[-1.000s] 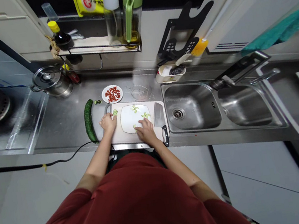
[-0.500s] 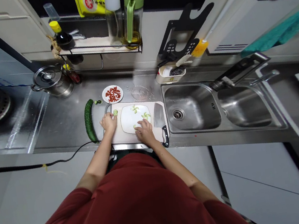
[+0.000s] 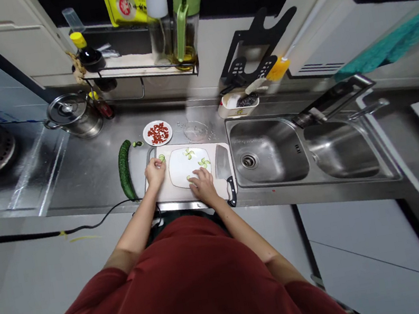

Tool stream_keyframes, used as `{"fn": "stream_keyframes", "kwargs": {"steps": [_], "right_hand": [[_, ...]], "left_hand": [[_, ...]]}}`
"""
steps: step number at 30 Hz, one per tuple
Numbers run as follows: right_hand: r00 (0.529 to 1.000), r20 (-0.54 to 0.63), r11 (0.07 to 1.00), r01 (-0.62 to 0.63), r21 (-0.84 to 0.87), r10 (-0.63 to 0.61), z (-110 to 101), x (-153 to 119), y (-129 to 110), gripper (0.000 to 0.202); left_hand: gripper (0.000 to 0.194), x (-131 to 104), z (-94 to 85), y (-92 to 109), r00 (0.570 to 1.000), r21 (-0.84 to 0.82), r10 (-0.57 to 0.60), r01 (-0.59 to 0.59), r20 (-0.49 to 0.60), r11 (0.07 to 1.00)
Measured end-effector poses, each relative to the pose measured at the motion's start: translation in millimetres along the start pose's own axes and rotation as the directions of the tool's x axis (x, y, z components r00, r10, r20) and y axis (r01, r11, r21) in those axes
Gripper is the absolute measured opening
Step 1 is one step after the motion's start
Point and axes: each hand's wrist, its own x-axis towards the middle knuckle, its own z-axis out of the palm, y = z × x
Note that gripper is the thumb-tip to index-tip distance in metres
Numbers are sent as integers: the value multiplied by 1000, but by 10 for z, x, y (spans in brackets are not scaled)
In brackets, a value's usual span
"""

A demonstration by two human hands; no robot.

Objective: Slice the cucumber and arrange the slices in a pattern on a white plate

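Note:
My left hand [image 3: 155,173] is at the left side of the cutting board [image 3: 164,186], its fingertips closed on thin green-edged cucumber slices [image 3: 162,157]. Over the lower right of a white plate [image 3: 179,168], my right hand [image 3: 203,185] has thumb and fingers curled at a cucumber slice [image 3: 188,178], partly hidden by the fingertips. Two pinwheels of cut slices lie on the plate, one at the top [image 3: 188,153] and one at the right [image 3: 204,162]. A kitchen knife [image 3: 232,191] lies along the board's right side, handle toward me.
Left of the board lies a whole cucumber [image 3: 125,170], with cut ends [image 3: 137,144] above it. Behind the board stand a plate of red pieces [image 3: 158,133] and a clear dish [image 3: 196,131]. A double sink [image 3: 268,150] is right; a lidded pot [image 3: 73,115] stands back left.
My left hand has shifted slightly right and turned at the cucumber slices, its fingertips now pinching at them. The right hand stays nearly still at the plate.

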Motion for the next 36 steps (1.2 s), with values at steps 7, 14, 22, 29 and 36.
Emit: {"fn": "stream_keyframes", "kwargs": {"steps": [7,14,22,29,36], "right_hand": [[999,-44,998,-28,63,30,-74,37,-49,30],[984,-164,988,-41,148,65,-359,224,-184,34],[963,-268,982,23,186,28,-720,386,-349,35],[932,-360,915,111,388,40,-903,439,-451,25],[910,-413,844,200,499,29,-966,462,-498,13]], "left_hand": [[19,-80,-4,160,988,-393,45,17,148,919],[32,-244,-99,424,919,-618,201,57,340,784],[36,-359,-274,713,887,-615,248,51,390,787],[36,-426,-406,916,873,-709,313,52,375,703],[31,-469,-425,991,859,-735,364,21,360,677]]}}
